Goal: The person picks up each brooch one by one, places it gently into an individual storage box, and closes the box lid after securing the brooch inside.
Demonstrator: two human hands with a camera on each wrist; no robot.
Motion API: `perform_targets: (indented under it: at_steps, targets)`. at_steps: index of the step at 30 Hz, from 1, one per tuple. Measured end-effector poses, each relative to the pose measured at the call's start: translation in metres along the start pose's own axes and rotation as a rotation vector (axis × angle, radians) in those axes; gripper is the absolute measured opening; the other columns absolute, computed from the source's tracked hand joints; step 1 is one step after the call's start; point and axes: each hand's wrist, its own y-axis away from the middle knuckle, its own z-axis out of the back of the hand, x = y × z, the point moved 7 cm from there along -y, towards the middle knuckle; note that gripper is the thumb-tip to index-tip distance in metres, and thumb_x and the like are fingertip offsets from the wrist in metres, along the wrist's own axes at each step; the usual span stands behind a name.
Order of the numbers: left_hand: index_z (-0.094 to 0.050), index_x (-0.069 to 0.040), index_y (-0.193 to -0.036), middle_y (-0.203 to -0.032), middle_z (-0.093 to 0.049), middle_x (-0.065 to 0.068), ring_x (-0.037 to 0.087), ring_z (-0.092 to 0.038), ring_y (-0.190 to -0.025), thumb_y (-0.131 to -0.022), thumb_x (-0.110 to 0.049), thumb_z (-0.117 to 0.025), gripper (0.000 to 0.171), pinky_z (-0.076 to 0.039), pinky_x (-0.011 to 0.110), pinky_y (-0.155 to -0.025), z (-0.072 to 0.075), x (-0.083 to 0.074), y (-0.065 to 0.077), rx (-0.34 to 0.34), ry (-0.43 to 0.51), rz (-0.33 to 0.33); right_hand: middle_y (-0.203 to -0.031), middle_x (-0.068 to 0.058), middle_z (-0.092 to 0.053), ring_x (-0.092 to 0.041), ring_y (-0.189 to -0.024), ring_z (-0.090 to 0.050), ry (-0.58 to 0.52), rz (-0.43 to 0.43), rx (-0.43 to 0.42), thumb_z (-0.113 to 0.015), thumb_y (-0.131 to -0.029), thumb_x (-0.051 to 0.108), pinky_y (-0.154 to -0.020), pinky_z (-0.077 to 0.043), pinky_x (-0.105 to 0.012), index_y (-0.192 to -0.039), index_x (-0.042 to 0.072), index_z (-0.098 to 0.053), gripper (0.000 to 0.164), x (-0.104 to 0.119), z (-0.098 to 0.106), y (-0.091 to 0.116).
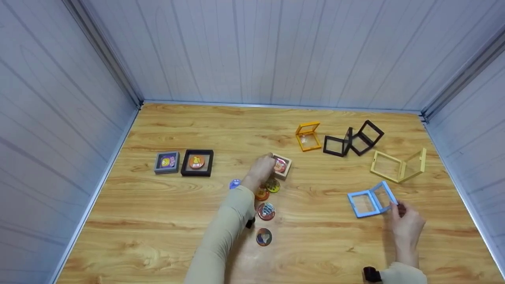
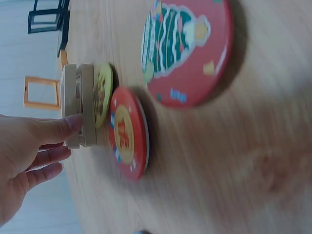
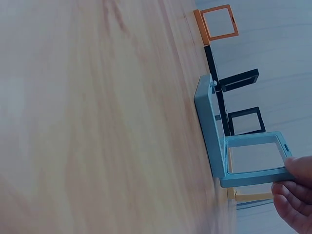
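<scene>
My left hand (image 1: 261,170) holds a small beige display frame (image 1: 287,170) by its left side, thumb on its edge in the left wrist view. Inside that closed frame shows a red round badge (image 1: 279,165). Close by lie a yellow-green badge (image 1: 273,185), an orange-red badge (image 2: 126,134) and a red tree badge (image 1: 266,211). On the right, my right hand (image 1: 408,224) pinches the raised half of a light blue display frame (image 1: 365,215) between thumb and fingers. The blue frame stands unfolded, its other half flat on the table.
A grey frame (image 1: 156,170) and a black frame (image 1: 185,173), both with badges, lie left. Unfolded frames stand back right: orange (image 1: 311,148), two black ones (image 1: 335,153) and pale yellow (image 1: 384,177). A dark badge (image 1: 264,237) lies in front, a blue one (image 1: 234,184) beside my left wrist.
</scene>
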Motion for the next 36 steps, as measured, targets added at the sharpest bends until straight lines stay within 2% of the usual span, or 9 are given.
perform_targets:
  at_steps: [1, 5, 6, 11, 19, 24, 30, 36]
  targets:
    - [-0.065, -0.001, -0.094, -0.104, -0.058, 0.015, 0.026, -0.058, -0.09, -0.081, 0.003, -0.053, 0.018, -0.047, 0.035, -0.077, 0.001, 0.002, 0.001, -0.007, -0.004, 0.003, -0.075, -0.023, -0.062, -0.004, -0.057, -0.05, -0.007, -0.001, 0.002, -0.064, -0.078, 0.003, -0.053, -0.028, -0.003, -0.088, -0.011, -0.063, 0.017, 0.001, 0.0, 0.001]
    - [-0.065, -0.002, -0.09, -0.097, -0.057, 0.013, 0.027, -0.059, -0.084, -0.073, 0.004, -0.059, 0.018, -0.048, 0.035, -0.074, 0.005, 0.009, 0.003, -0.016, -0.051, 0.008, -0.073, -0.022, -0.062, 0.014, -0.057, -0.038, -0.028, 0.0, 0.003, -0.064, -0.078, 0.002, -0.052, -0.029, -0.002, -0.086, -0.011, -0.064, 0.016, 0.006, -0.002, 0.004]
    - [-0.065, -0.002, -0.09, -0.098, -0.058, 0.013, 0.028, -0.058, -0.085, -0.073, 0.004, -0.059, 0.019, -0.047, 0.036, -0.074, 0.005, 0.012, 0.003, -0.015, -0.046, 0.019, -0.073, -0.022, -0.062, 0.015, -0.057, -0.037, -0.035, 0.0, 0.002, -0.064, -0.077, 0.002, -0.051, -0.029, -0.002, -0.086, -0.011, -0.064, 0.016, 0.007, -0.002, 0.005]
    - [-0.065, 0.0, -0.091, -0.102, -0.059, 0.016, 0.029, -0.058, -0.087, -0.079, 0.003, -0.054, 0.016, -0.047, 0.038, -0.074, 0.01, 0.026, 0.005, -0.043, -0.063, 0.054, -0.074, -0.021, -0.063, 0.006, -0.057, -0.043, -0.04, -0.013, 0.022, -0.064, -0.077, 0.002, -0.052, -0.03, -0.001, -0.087, -0.01, -0.064, 0.016, 0.011, -0.007, 0.008]
    - [-0.066, 0.001, -0.085, -0.091, -0.058, 0.015, 0.029, -0.059, -0.077, -0.079, 0.003, -0.054, 0.014, -0.048, 0.038, -0.067, 0.014, 0.044, 0.011, -0.078, -0.104, 0.083, -0.073, -0.02, -0.063, -0.012, -0.058, -0.053, -0.063, 0.018, 0.034, -0.065, -0.077, 0.001, -0.053, -0.03, 0.0, -0.086, -0.01, -0.064, 0.014, 0.022, -0.015, 0.017]
    - [-0.066, 0.001, -0.084, -0.091, -0.058, 0.015, 0.028, -0.059, -0.077, -0.078, 0.004, -0.055, 0.013, -0.049, 0.036, -0.066, 0.015, 0.052, 0.015, -0.064, -0.094, 0.102, -0.072, -0.019, -0.063, 0.001, -0.057, -0.048, -0.096, 0.019, 0.045, -0.066, -0.076, 0.001, -0.053, -0.033, -0.001, -0.085, -0.009, -0.065, 0.014, 0.029, -0.02, 0.023]
    - [-0.066, 0.001, -0.08, -0.087, -0.057, 0.014, 0.028, -0.059, -0.075, -0.077, 0.006, -0.055, 0.013, -0.049, 0.037, -0.065, 0.019, 0.061, 0.02, -0.095, -0.101, 0.106, -0.069, -0.017, -0.063, -0.001, -0.056, -0.049, -0.126, 0.07, 0.032, -0.068, -0.073, -0.001, -0.052, -0.034, -0.002, -0.082, -0.009, -0.065, 0.012, 0.039, -0.023, 0.028]
    - [-0.066, 0.002, -0.076, -0.083, -0.056, 0.013, 0.028, -0.059, -0.071, -0.074, 0.003, -0.058, 0.008, -0.049, 0.037, -0.062, 0.023, 0.073, 0.028, -0.133, -0.095, 0.14, -0.066, -0.014, -0.063, 0.002, -0.055, -0.049, -0.163, 0.127, 0.027, -0.069, -0.071, -0.002, -0.052, -0.035, -0.003, -0.079, -0.008, -0.066, 0.01, 0.049, -0.026, 0.034]
